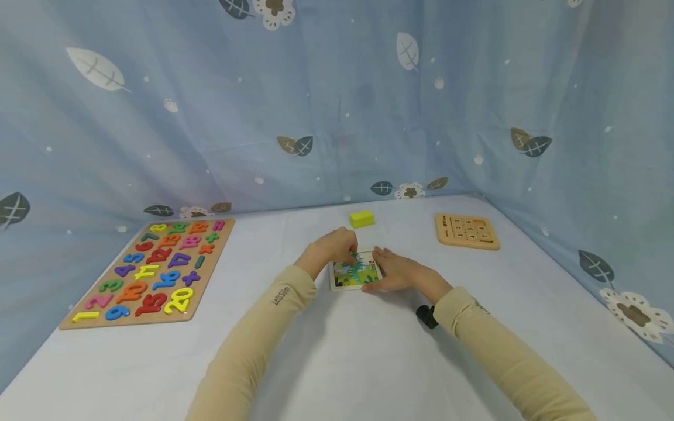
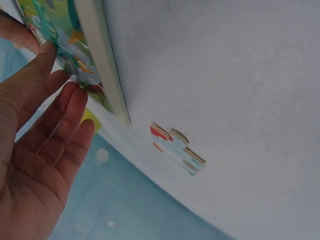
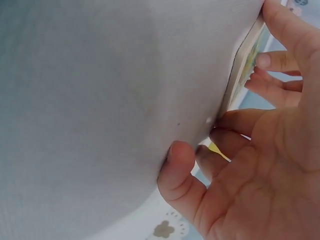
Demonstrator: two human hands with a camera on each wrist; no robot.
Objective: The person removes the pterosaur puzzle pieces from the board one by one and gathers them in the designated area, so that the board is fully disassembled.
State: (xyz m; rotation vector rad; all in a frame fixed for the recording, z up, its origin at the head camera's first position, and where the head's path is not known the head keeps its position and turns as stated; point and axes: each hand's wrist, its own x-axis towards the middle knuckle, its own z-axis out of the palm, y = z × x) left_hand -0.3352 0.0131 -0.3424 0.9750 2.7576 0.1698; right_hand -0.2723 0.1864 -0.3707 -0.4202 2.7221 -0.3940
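A small jigsaw puzzle (image 1: pixel 344 280) in a pale frame lies on the white table, its picture a teal dinosaur on green ground. Over its upper left part my left hand (image 1: pixel 333 247) reaches down. In the left wrist view the thumb and index fingertips (image 2: pixel 61 75) are at the picture, a little apart, with the other fingers loosely bent. My right hand (image 1: pixel 396 272) rests along the puzzle's right side, thumb near the lower edge and fingers by the upper right corner. A loose puzzle piece (image 2: pixel 170 147) lies outside the frame in the left wrist view.
A yellow block (image 1: pixel 361 219) sits behind the puzzle. To the left lies a wooden board (image 1: pixel 196 290) of colourful numbers; at the back right is a wooden sliding number puzzle (image 1: pixel 444 229). A black object (image 1: pixel 426 316) shows by the right cuff. Patterned blue cloth (image 1: pixel 337 105) hangs behind.
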